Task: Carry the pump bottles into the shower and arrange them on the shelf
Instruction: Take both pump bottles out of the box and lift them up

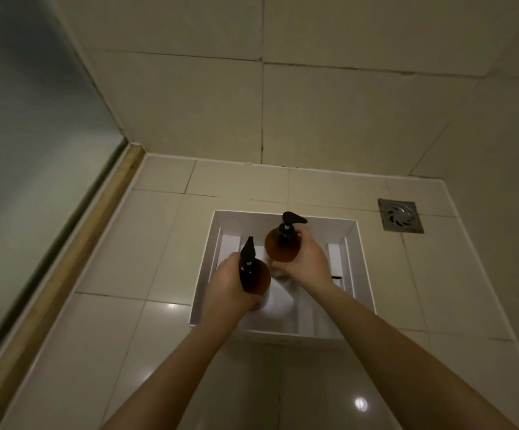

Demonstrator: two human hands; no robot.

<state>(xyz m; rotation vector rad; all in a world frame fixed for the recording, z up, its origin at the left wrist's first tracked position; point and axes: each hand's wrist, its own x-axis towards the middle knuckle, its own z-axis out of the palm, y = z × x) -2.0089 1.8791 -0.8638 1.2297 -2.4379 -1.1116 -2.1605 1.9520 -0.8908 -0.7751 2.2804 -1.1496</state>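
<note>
Two amber pump bottles with black pump heads are held upright over a white open box-like shelf (360, 259) that stands on the tiled shower floor. My left hand (225, 283) grips the nearer bottle (256, 279) round its body. My right hand (306, 262) grips the farther bottle (279, 246), fingers curled round its side. Both bottles are inside the shelf's outline; their bases are hidden by my hands, so I cannot tell whether they touch its bottom.
A square metal floor drain (400, 215) lies to the right of the shelf. Frosted glass (28, 150) with a wooden sill (66, 265) runs along the left. Tiled walls close the corner behind the shelf.
</note>
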